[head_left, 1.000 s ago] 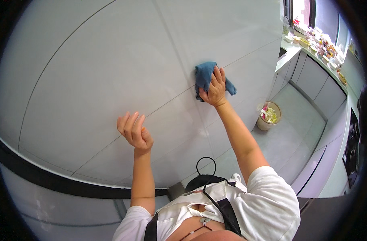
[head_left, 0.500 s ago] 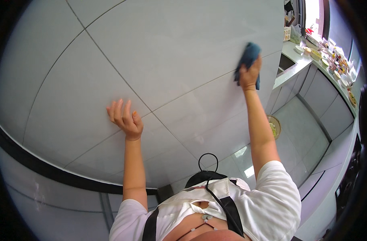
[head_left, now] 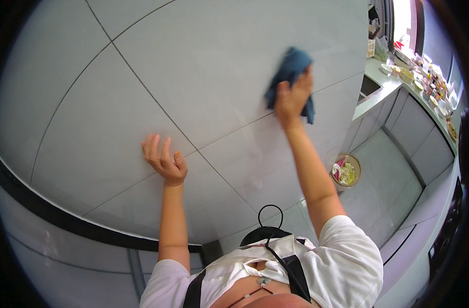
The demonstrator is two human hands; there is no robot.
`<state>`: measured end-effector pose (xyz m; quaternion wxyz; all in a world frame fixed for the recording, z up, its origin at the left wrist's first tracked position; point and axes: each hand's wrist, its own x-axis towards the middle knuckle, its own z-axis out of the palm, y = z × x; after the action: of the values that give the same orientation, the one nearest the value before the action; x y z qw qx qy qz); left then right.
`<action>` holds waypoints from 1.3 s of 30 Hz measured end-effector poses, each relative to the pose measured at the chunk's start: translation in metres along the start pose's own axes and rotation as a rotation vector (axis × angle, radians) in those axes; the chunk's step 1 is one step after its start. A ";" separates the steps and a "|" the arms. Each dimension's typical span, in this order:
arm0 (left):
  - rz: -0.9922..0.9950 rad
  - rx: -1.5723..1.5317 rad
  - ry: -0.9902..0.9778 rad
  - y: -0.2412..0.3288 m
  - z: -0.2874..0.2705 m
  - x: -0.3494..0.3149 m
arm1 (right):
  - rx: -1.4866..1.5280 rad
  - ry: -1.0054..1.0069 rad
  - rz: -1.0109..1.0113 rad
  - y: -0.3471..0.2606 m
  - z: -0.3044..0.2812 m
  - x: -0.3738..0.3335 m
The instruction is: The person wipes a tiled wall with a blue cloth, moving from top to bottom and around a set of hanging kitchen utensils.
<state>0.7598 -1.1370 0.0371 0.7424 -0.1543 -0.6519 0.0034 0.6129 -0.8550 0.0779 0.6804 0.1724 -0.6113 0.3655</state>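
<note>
While the right hand (head_left: 294, 98) lay spread over a blue cloth (head_left: 291, 62), it pressed the fabric against a wall of large pale grey tiles (head_left: 209, 72). Its fingers were extended side by side with the thumb apart; whether they also pinched the fabric I could not tell, as hand and cloth were slightly blurred. The cloth sat across a thin, slanting joint on the right part of the wall, its bulk above the thumb and one corner trailing below the palm.

Well to the left, the left hand (head_left: 166, 161) was open and loosely curved, fingers pointing up the wall, near the spot where two dark joints (head_left: 197, 149) crossed. Whether its fingertips met the tiles was unclear.

Past the right forearm, a round waste bin (head_left: 354, 162) stood on the grey floor (head_left: 381, 174), leafy scraps (head_left: 348, 176) inside it. Beyond, a pale countertop (head_left: 387, 85) ran above light cabinet fronts (head_left: 417, 110), crowded with small bowls (head_left: 418, 85) near a bright window (head_left: 405, 20). At the lower edge, the person's white T-shirt (head_left: 347, 246) showed beneath black straps (head_left: 193, 290).
</note>
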 end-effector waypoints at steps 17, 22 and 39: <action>-0.048 -0.182 -0.061 -0.012 -0.020 0.040 | 0.029 -0.271 -0.302 -0.112 0.001 0.000; -0.072 -0.134 -0.055 0.024 -0.013 0.045 | -0.073 -0.165 -0.256 -0.039 -0.020 0.028; -0.034 0.203 -0.045 0.075 0.050 0.092 | -0.012 0.086 0.407 0.237 -0.099 0.121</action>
<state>0.7401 -1.0356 0.1131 0.7392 -0.0672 -0.6674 0.0603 0.5135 -0.5931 0.1244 0.6189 0.0255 -0.6063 0.4987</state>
